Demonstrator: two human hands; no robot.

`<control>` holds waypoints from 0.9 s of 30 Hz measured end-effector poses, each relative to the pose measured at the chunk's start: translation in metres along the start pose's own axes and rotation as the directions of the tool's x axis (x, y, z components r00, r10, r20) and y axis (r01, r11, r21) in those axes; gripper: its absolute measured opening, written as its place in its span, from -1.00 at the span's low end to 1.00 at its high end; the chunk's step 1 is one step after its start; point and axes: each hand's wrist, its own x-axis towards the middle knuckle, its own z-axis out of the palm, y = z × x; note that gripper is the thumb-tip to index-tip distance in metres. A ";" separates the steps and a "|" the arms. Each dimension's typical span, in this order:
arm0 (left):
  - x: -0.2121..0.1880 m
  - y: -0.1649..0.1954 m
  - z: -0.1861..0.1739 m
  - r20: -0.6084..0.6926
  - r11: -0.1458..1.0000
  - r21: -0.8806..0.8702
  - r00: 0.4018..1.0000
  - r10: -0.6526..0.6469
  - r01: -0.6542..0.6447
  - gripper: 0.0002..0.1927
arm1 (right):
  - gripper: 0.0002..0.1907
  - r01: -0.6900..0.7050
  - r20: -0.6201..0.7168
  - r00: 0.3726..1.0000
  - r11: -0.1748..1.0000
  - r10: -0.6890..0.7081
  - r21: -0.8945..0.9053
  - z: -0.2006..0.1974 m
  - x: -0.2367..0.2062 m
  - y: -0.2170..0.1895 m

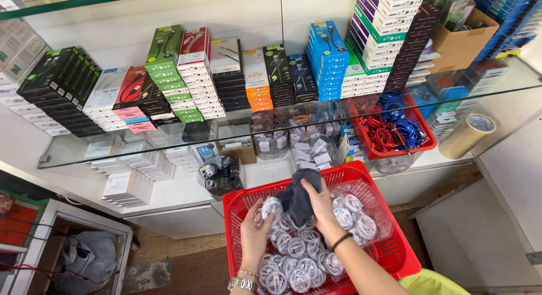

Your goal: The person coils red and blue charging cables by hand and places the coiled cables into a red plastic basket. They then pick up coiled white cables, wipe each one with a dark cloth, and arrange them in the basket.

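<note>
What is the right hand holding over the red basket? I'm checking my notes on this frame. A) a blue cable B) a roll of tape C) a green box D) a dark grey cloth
D: the right hand grips a dark grey cloth above the red basket, while the left hand holds a coiled white cable.

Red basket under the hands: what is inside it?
The red basket holds many coiled white cables in clear wrap. The right hand holds a dark grey cloth; the left hand grips one coil. The basket's bottom is covered.
</note>
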 end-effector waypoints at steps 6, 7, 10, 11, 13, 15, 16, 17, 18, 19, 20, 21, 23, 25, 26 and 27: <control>-0.014 0.032 0.002 0.410 0.401 0.725 0.818 0.403 -0.560 -0.50 | -0.59 0.099 0.202 0.978 0.963 -0.048 -0.250 0.022 -0.026 0.006; -0.015 0.037 0.000 0.475 0.365 0.679 0.761 0.442 -0.636 -0.51 | -0.60 -0.090 0.163 0.981 0.989 0.108 -0.117 0.024 -0.025 0.005; -0.016 0.052 -0.014 0.582 0.288 0.608 0.662 0.471 -0.740 -0.52 | -0.54 -0.370 0.152 0.912 0.924 0.381 -0.096 0.018 -0.023 0.008; -0.016 0.057 -0.018 0.573 0.281 0.638 0.685 0.449 -0.717 -0.53 | -0.53 -0.282 0.181 0.936 0.950 0.303 -0.132 0.013 -0.023 0.012; -0.021 0.062 -0.021 0.538 0.327 0.640 0.709 0.456 -0.695 -0.53 | -0.50 -0.132 0.239 0.954 0.971 0.179 -0.201 0.005 -0.030 0.028; -0.029 0.064 -0.018 0.484 0.407 0.562 0.685 0.545 -0.720 -0.51 | -0.46 -0.307 0.033 0.951 0.951 0.308 -0.024 -0.003 -0.036 0.049; -0.032 0.064 -0.013 0.372 0.471 0.600 0.747 0.551 -0.646 -0.52 | -0.44 -0.373 -0.054 0.924 0.924 0.378 0.083 -0.006 -0.039 0.060; -0.034 0.063 -0.006 0.255 0.539 0.624 0.800 0.544 -0.566 -0.54 | -0.40 -0.316 0.030 0.948 0.947 0.318 -0.066 -0.010 -0.043 0.070; -0.037 0.062 0.000 0.131 0.609 0.639 0.847 0.516 -0.470 -0.56 | -0.34 -0.253 0.120 0.952 0.945 0.281 -0.209 -0.015 -0.047 0.076; -0.039 0.060 0.007 0.178 0.582 0.648 0.840 0.512 -0.492 -0.56 | -0.28 -0.170 0.216 0.943 0.923 0.254 -0.345 -0.020 -0.049 0.079; -0.038 0.059 0.017 0.226 0.553 0.653 0.830 0.509 -0.517 -0.56 | -0.33 -0.189 0.212 0.941 0.928 0.265 -0.321 -0.028 -0.048 0.079; -0.037 0.059 0.026 0.275 0.522 0.656 0.817 0.506 -0.544 -0.55 | -0.35 -0.207 0.209 0.939 0.933 0.274 -0.295 -0.037 -0.045 0.075; -0.034 0.058 0.046 0.333 0.497 0.653 0.806 0.489 -0.571 -0.55 | -0.35 -0.224 0.276 0.931 0.971 0.239 -0.085 -0.059 -0.037 0.047; -0.033 0.056 0.068 0.457 0.445 0.619 0.757 0.467 -0.647 -0.51 | -0.40 -0.119 0.336 0.924 0.973 0.182 -0.199 -0.088 -0.023 0.004; -0.029 0.056 0.082 0.546 0.406 0.577 0.704 0.453 -0.709 -0.47 | -0.43 0.005 0.338 0.924 0.876 0.180 -0.482 -0.102 -0.017 -0.019; -0.025 0.055 0.096 0.629 0.369 0.527 0.643 0.437 -0.766 -0.42 | -0.43 -0.077 0.322 0.925 0.929 0.202 -0.362 -0.116 -0.011 -0.041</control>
